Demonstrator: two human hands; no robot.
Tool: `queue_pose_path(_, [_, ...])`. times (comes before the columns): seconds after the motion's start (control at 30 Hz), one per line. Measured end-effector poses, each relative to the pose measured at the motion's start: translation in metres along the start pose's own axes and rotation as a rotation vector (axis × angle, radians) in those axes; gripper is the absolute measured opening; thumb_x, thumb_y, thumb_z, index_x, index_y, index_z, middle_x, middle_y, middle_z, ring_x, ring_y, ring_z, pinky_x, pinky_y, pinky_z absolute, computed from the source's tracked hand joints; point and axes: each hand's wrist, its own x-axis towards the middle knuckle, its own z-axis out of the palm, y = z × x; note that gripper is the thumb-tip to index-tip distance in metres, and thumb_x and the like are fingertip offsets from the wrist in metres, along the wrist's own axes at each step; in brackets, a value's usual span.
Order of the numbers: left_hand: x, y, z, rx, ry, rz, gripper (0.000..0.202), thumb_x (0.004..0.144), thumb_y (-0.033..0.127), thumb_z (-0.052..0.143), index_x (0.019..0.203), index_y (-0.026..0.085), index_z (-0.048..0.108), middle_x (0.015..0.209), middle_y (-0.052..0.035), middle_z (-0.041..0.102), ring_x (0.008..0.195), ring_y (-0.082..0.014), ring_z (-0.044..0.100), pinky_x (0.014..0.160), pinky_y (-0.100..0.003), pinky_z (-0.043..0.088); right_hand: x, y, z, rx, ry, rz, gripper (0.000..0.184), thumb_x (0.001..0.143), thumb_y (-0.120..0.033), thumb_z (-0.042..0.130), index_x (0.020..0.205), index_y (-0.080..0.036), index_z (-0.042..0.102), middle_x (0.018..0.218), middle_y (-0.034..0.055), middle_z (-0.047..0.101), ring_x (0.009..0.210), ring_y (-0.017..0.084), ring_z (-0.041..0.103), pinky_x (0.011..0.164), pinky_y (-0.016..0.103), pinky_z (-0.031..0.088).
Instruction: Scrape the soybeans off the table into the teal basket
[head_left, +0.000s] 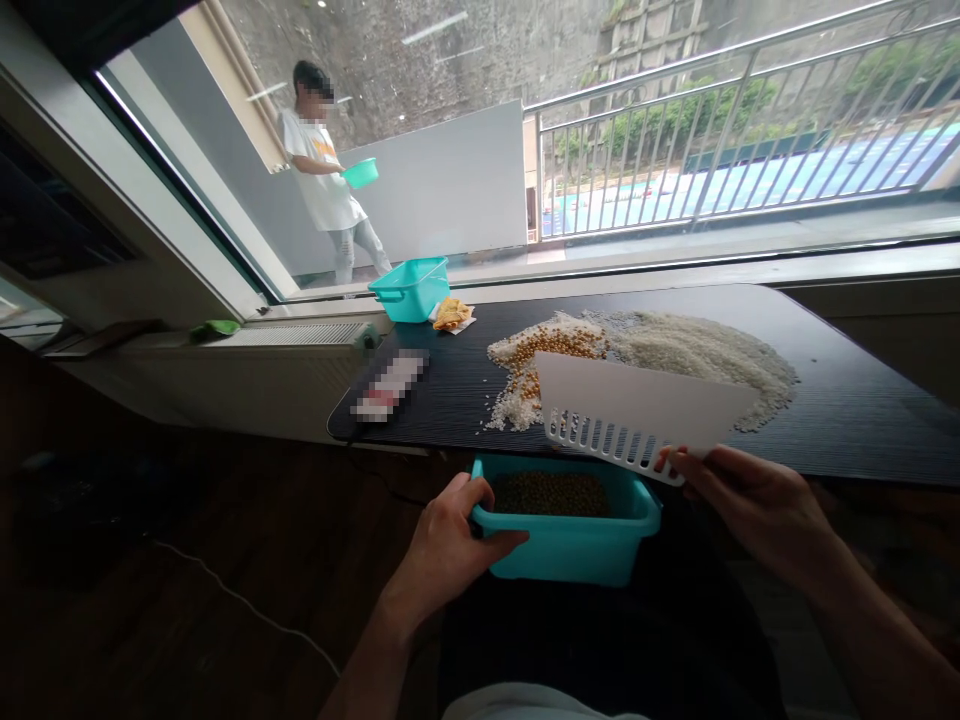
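Note:
My left hand [457,530] grips the left end of a turquoise plastic basin [570,550], held below the table's near edge. Small greenish-brown beans or grains [551,493] lie inside the basin. In my right hand [739,490] is a flat white plastic panel [637,390] with a row of slots along its lower edge, pinched at its right end. The panel slants above the table edge, partly hiding the piles behind it. White grains like rice [701,350] are spread on the table, with golden-yellow beads or beans [559,342] mixed in at the left.
The dark table [832,400] stands against a large window. Another turquoise basin [412,290], a crumpled yellow cloth-like item [452,314] and a blurred flat object [390,385] are at its left. Beyond the glass, a person [322,170] holds a turquoise bowl. A radiator [300,340] stands left.

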Motion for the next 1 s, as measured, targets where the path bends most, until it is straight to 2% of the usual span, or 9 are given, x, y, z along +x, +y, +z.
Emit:
queue_pose_path(0.13, [0.001, 0.0, 0.001, -0.01, -0.011, -0.014, 0.031, 0.076, 0.03, 0.085, 0.078, 0.023, 0.054, 0.08, 0.0066, 0.048, 0.072, -0.0147, 0.05, 0.067, -0.028, 0.034, 0.0, -0.003, 0.003, -0.013, -0.045, -0.011, 0.056, 0.066, -0.082, 0.084, 0.081, -0.028, 0.091, 0.082, 0.0058, 0.087, 0.079, 0.029, 0.081, 0.074, 0.038, 0.069])
queue_pose_path(0.27, [0.001, 0.001, 0.0, -0.027, -0.024, -0.019, 0.032, 0.076, 0.03, 0.085, 0.079, 0.023, 0.054, 0.081, 0.0063, 0.048, 0.073, -0.0152, 0.05, 0.068, -0.029, 0.034, 0.001, -0.003, -0.002, -0.04, 0.008, 0.003, 0.066, 0.058, -0.089, 0.082, 0.078, -0.027, 0.089, 0.078, 0.007, 0.086, 0.07, 0.029, 0.08, 0.065, 0.037, 0.069])
queue_pose_path(0.4, [0.004, 0.002, -0.002, -0.033, -0.05, -0.028, 0.032, 0.076, 0.03, 0.084, 0.079, 0.023, 0.053, 0.083, 0.0059, 0.048, 0.076, -0.0154, 0.051, 0.069, -0.029, 0.034, 0.004, 0.01, -0.009, -0.051, 0.004, -0.039, 0.056, 0.066, -0.081, 0.084, 0.08, -0.028, 0.09, 0.077, 0.0053, 0.086, 0.068, 0.028, 0.08, 0.062, 0.033, 0.068])
queue_pose_path(0.5, [0.006, 0.002, -0.003, -0.032, -0.077, -0.036, 0.033, 0.076, 0.03, 0.084, 0.079, 0.023, 0.051, 0.084, 0.0055, 0.049, 0.079, -0.0158, 0.052, 0.071, -0.028, 0.035, 0.005, 0.018, -0.016, -0.069, 0.036, -0.015, 0.049, 0.07, -0.075, 0.084, 0.082, -0.028, 0.091, 0.081, 0.005, 0.087, 0.076, 0.03, 0.083, 0.068, 0.032, 0.069])
queue_pose_path(0.67, [0.007, 0.002, -0.003, -0.047, -0.104, -0.047, 0.034, 0.076, 0.031, 0.083, 0.08, 0.023, 0.05, 0.085, 0.0054, 0.047, 0.08, -0.016, 0.051, 0.071, -0.028, 0.035, 0.002, 0.015, -0.017, -0.045, 0.026, -0.023, 0.052, 0.071, -0.076, 0.084, 0.082, -0.025, 0.091, 0.082, 0.009, 0.087, 0.071, 0.031, 0.081, 0.066, 0.035, 0.069])
queue_pose_path(0.8, [0.006, 0.003, -0.003, -0.055, -0.124, -0.053, 0.032, 0.078, 0.032, 0.081, 0.082, 0.023, 0.051, 0.087, 0.005, 0.048, 0.08, -0.0164, 0.051, 0.071, -0.029, 0.035, 0.003, 0.015, -0.012, -0.039, -0.014, -0.044, 0.05, 0.071, -0.075, 0.084, 0.081, -0.026, 0.091, 0.082, 0.0068, 0.087, 0.077, 0.031, 0.082, 0.066, 0.033, 0.068])
queue_pose_path(1.0, [0.006, 0.005, -0.003, -0.049, -0.111, -0.048, 0.032, 0.077, 0.031, 0.082, 0.081, 0.023, 0.051, 0.086, 0.0048, 0.049, 0.081, -0.017, 0.052, 0.072, -0.029, 0.035, 0.008, 0.004, -0.019, -0.056, 0.112, -0.001, 0.056, 0.064, -0.082, 0.083, 0.076, -0.028, 0.088, 0.076, 0.0062, 0.085, 0.067, 0.03, 0.079, 0.063, 0.036, 0.067])
